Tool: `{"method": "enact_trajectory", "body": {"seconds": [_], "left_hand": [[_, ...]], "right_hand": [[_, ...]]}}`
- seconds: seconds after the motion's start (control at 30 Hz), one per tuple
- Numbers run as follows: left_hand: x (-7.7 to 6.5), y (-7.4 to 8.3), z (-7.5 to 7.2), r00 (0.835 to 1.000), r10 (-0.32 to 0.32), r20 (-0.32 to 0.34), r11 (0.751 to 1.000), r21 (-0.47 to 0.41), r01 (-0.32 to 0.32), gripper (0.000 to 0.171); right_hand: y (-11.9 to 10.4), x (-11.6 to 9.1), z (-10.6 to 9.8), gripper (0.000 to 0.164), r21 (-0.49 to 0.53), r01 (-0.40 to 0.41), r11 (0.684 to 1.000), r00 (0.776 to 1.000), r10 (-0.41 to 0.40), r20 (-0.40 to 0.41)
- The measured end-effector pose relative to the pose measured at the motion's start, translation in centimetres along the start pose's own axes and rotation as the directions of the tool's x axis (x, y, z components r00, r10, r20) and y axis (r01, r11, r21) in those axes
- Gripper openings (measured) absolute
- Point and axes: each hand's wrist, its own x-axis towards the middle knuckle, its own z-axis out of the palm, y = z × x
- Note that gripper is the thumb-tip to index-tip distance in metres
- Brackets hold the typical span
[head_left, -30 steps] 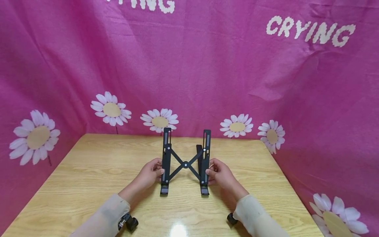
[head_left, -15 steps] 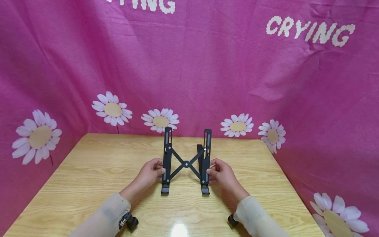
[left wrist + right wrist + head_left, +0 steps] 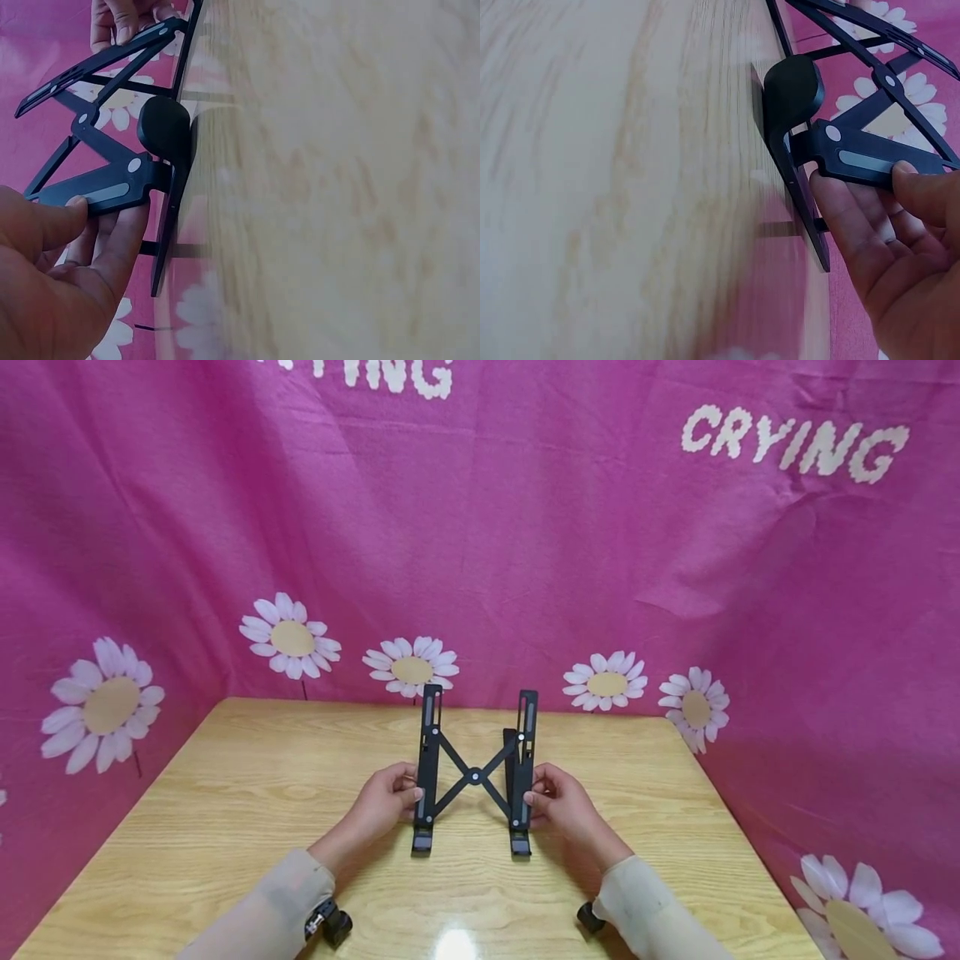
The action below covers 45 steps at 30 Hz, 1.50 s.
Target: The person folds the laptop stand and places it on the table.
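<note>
A black folding laptop stand (image 3: 475,776) stands opened out on the table, its crossbars forming an X between two slotted, sloping rails. My left hand (image 3: 381,799) pinches the left rail (image 3: 427,760) near its lower front end, thumb on the grey strip. On the other side, my right hand (image 3: 566,802) grips the right rail (image 3: 524,777) at a similar height. Both wrist views show fingers tucked under the rails and thumbs on top. Rounded front lips (image 3: 163,127) stick up at the near ends, and base legs lie along the tabletop.
The pale wooden table (image 3: 225,827) reaches back to a pink cloth (image 3: 510,543) printed with daisies and lettering, which hangs around the back and sides. Black wrist devices (image 3: 335,927) sit under both sleeves, close to the tabletop.
The rails have come slightly closer together, and the X between them is a little narrower. Both hands keep their hold; the head view has shifted slightly.
</note>
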Motion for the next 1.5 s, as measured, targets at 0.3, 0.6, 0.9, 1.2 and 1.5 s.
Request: {"method": "enact_trajectory", "body": {"seconds": [0.3, 0.6, 0.9, 1.2, 1.5], "left_hand": [[0.3, 0.1, 1.0, 1.0, -0.002, -0.002, 1.0, 0.011, 0.002, 0.018], [0.2, 0.2, 1.3, 1.0, 0.004, 0.002, 0.999, 0.038, -0.004, 0.019], [0.2, 0.7, 1.4, 1.0, -0.008, -0.004, 0.998, 0.067, 0.009, 0.017], [0.2, 0.5, 1.3, 1.0, -0.013, 0.0, 0.997, 0.079, 0.013, 0.016], [0.4, 0.5, 1.5, 1.0, -0.016, 0.005, 0.998, 0.068, 0.016, 0.018]], "right_hand": [[0.3, -0.1, 0.6, 0.016, -0.011, 0.018, 1.0, 0.999, -0.018, -0.032], [0.4, -0.1, 0.9, 0.015, -0.015, 0.038, 0.999, 0.999, -0.038, -0.031], [-0.2, 0.3, 1.9, 0.016, -0.004, 0.05, 0.999, 0.999, -0.05, -0.013], [-0.2, 0.5, 2.5, 0.018, 0.014, 0.026, 1.0, 1.0, -0.026, 0.004], [-0.3, 0.7, 3.0, 0.019, 0.034, 0.017, 0.999, 1.0, -0.017, 0.013]]}}
